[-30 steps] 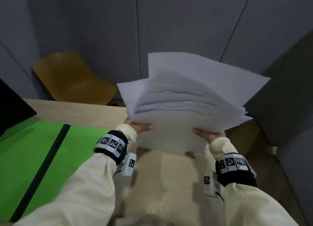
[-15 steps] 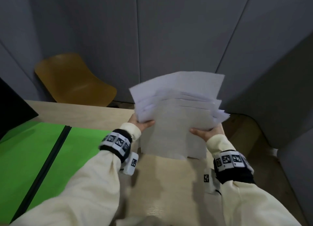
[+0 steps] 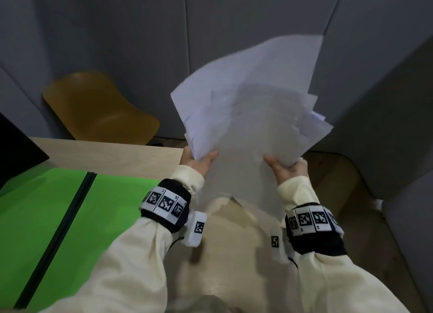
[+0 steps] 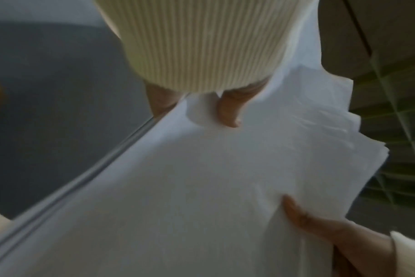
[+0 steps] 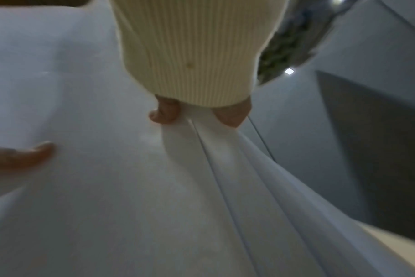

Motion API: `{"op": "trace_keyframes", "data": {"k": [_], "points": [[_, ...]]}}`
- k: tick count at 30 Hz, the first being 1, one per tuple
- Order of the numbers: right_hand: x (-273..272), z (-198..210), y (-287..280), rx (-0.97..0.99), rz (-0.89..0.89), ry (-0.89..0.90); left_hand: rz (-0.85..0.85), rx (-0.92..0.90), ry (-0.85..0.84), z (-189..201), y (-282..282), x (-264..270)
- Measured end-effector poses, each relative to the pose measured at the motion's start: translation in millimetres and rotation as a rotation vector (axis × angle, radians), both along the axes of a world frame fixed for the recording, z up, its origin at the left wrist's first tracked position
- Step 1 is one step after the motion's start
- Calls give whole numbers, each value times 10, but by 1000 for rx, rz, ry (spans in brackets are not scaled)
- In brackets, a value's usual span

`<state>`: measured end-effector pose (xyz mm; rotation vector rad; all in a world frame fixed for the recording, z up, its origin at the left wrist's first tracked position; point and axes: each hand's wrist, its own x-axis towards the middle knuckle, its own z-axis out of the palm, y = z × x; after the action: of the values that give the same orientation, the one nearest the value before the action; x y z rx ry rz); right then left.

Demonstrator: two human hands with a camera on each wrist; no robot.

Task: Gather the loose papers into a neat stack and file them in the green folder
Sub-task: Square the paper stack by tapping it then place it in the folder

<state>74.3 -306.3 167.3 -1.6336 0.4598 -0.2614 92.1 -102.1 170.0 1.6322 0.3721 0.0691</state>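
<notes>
A loose bundle of white papers [image 3: 253,116] is held up in the air above the table's right end, its sheets fanned unevenly at the top right. My left hand [image 3: 199,159] grips its lower left edge, thumb on the front sheet. My right hand [image 3: 284,166] grips the lower right edge, thumb likewise on the front. The left wrist view shows the papers [image 4: 201,178] with my left thumb [image 4: 229,110] pressed on them; the right wrist view shows the papers [image 5: 154,187] pinched under my right thumb [image 5: 165,114]. The green folder [image 3: 46,214] lies open on the table at the left.
The light wooden table [image 3: 112,155] runs along the far side of the folder. A yellow chair [image 3: 98,106] stands behind the table. A black object [image 3: 16,153] sits at the far left. Grey partition walls [image 3: 234,31] close off the back and right.
The bundle was first tilted flat and wide, then dropped lower and narrower, and now stands raised and tilted to the right. Both hands keep their grip on its lower edge.
</notes>
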Motion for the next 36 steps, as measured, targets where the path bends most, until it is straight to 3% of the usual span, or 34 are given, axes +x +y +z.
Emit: {"op": "trace_keyframes", "data": {"k": [4, 8, 13, 16, 19, 22, 25, 27, 29, 31, 36], "points": [[110, 78, -53, -288, 99, -6, 125, -50, -11, 37, 29, 10], [87, -163, -220, -449, 325, 293, 184, -46, 69, -114, 214, -18], [-5, -551, -342, -474, 469, 451, 138, 6, 212, -326, 420, -3], [-25, -646, -359, -492, 506, 506, 80, -84, 283, -489, 602, 56], [-14, -679, -311, -540, 524, 583, 47, 62, 368, -645, 697, 88], [11, -839, -313, -510, 496, 620, 127, 119, 415, -886, 729, 58], [-99, -1066, -448, -481, 448, 702, 116, 223, 579, -1117, 817, -64], [-253, -1284, -551, -310, 353, 769, 127, 280, 681, -1279, 900, -149], [-421, -1529, -589, -201, 248, 815, 117, 284, 732, -1419, 927, -212], [-554, -1758, -580, -222, 164, 866, 94, 273, 766, -1508, 882, -241], [-636, -1903, -532, -187, 19, 854, -39, 183, 851, -1802, 739, -299]]}}
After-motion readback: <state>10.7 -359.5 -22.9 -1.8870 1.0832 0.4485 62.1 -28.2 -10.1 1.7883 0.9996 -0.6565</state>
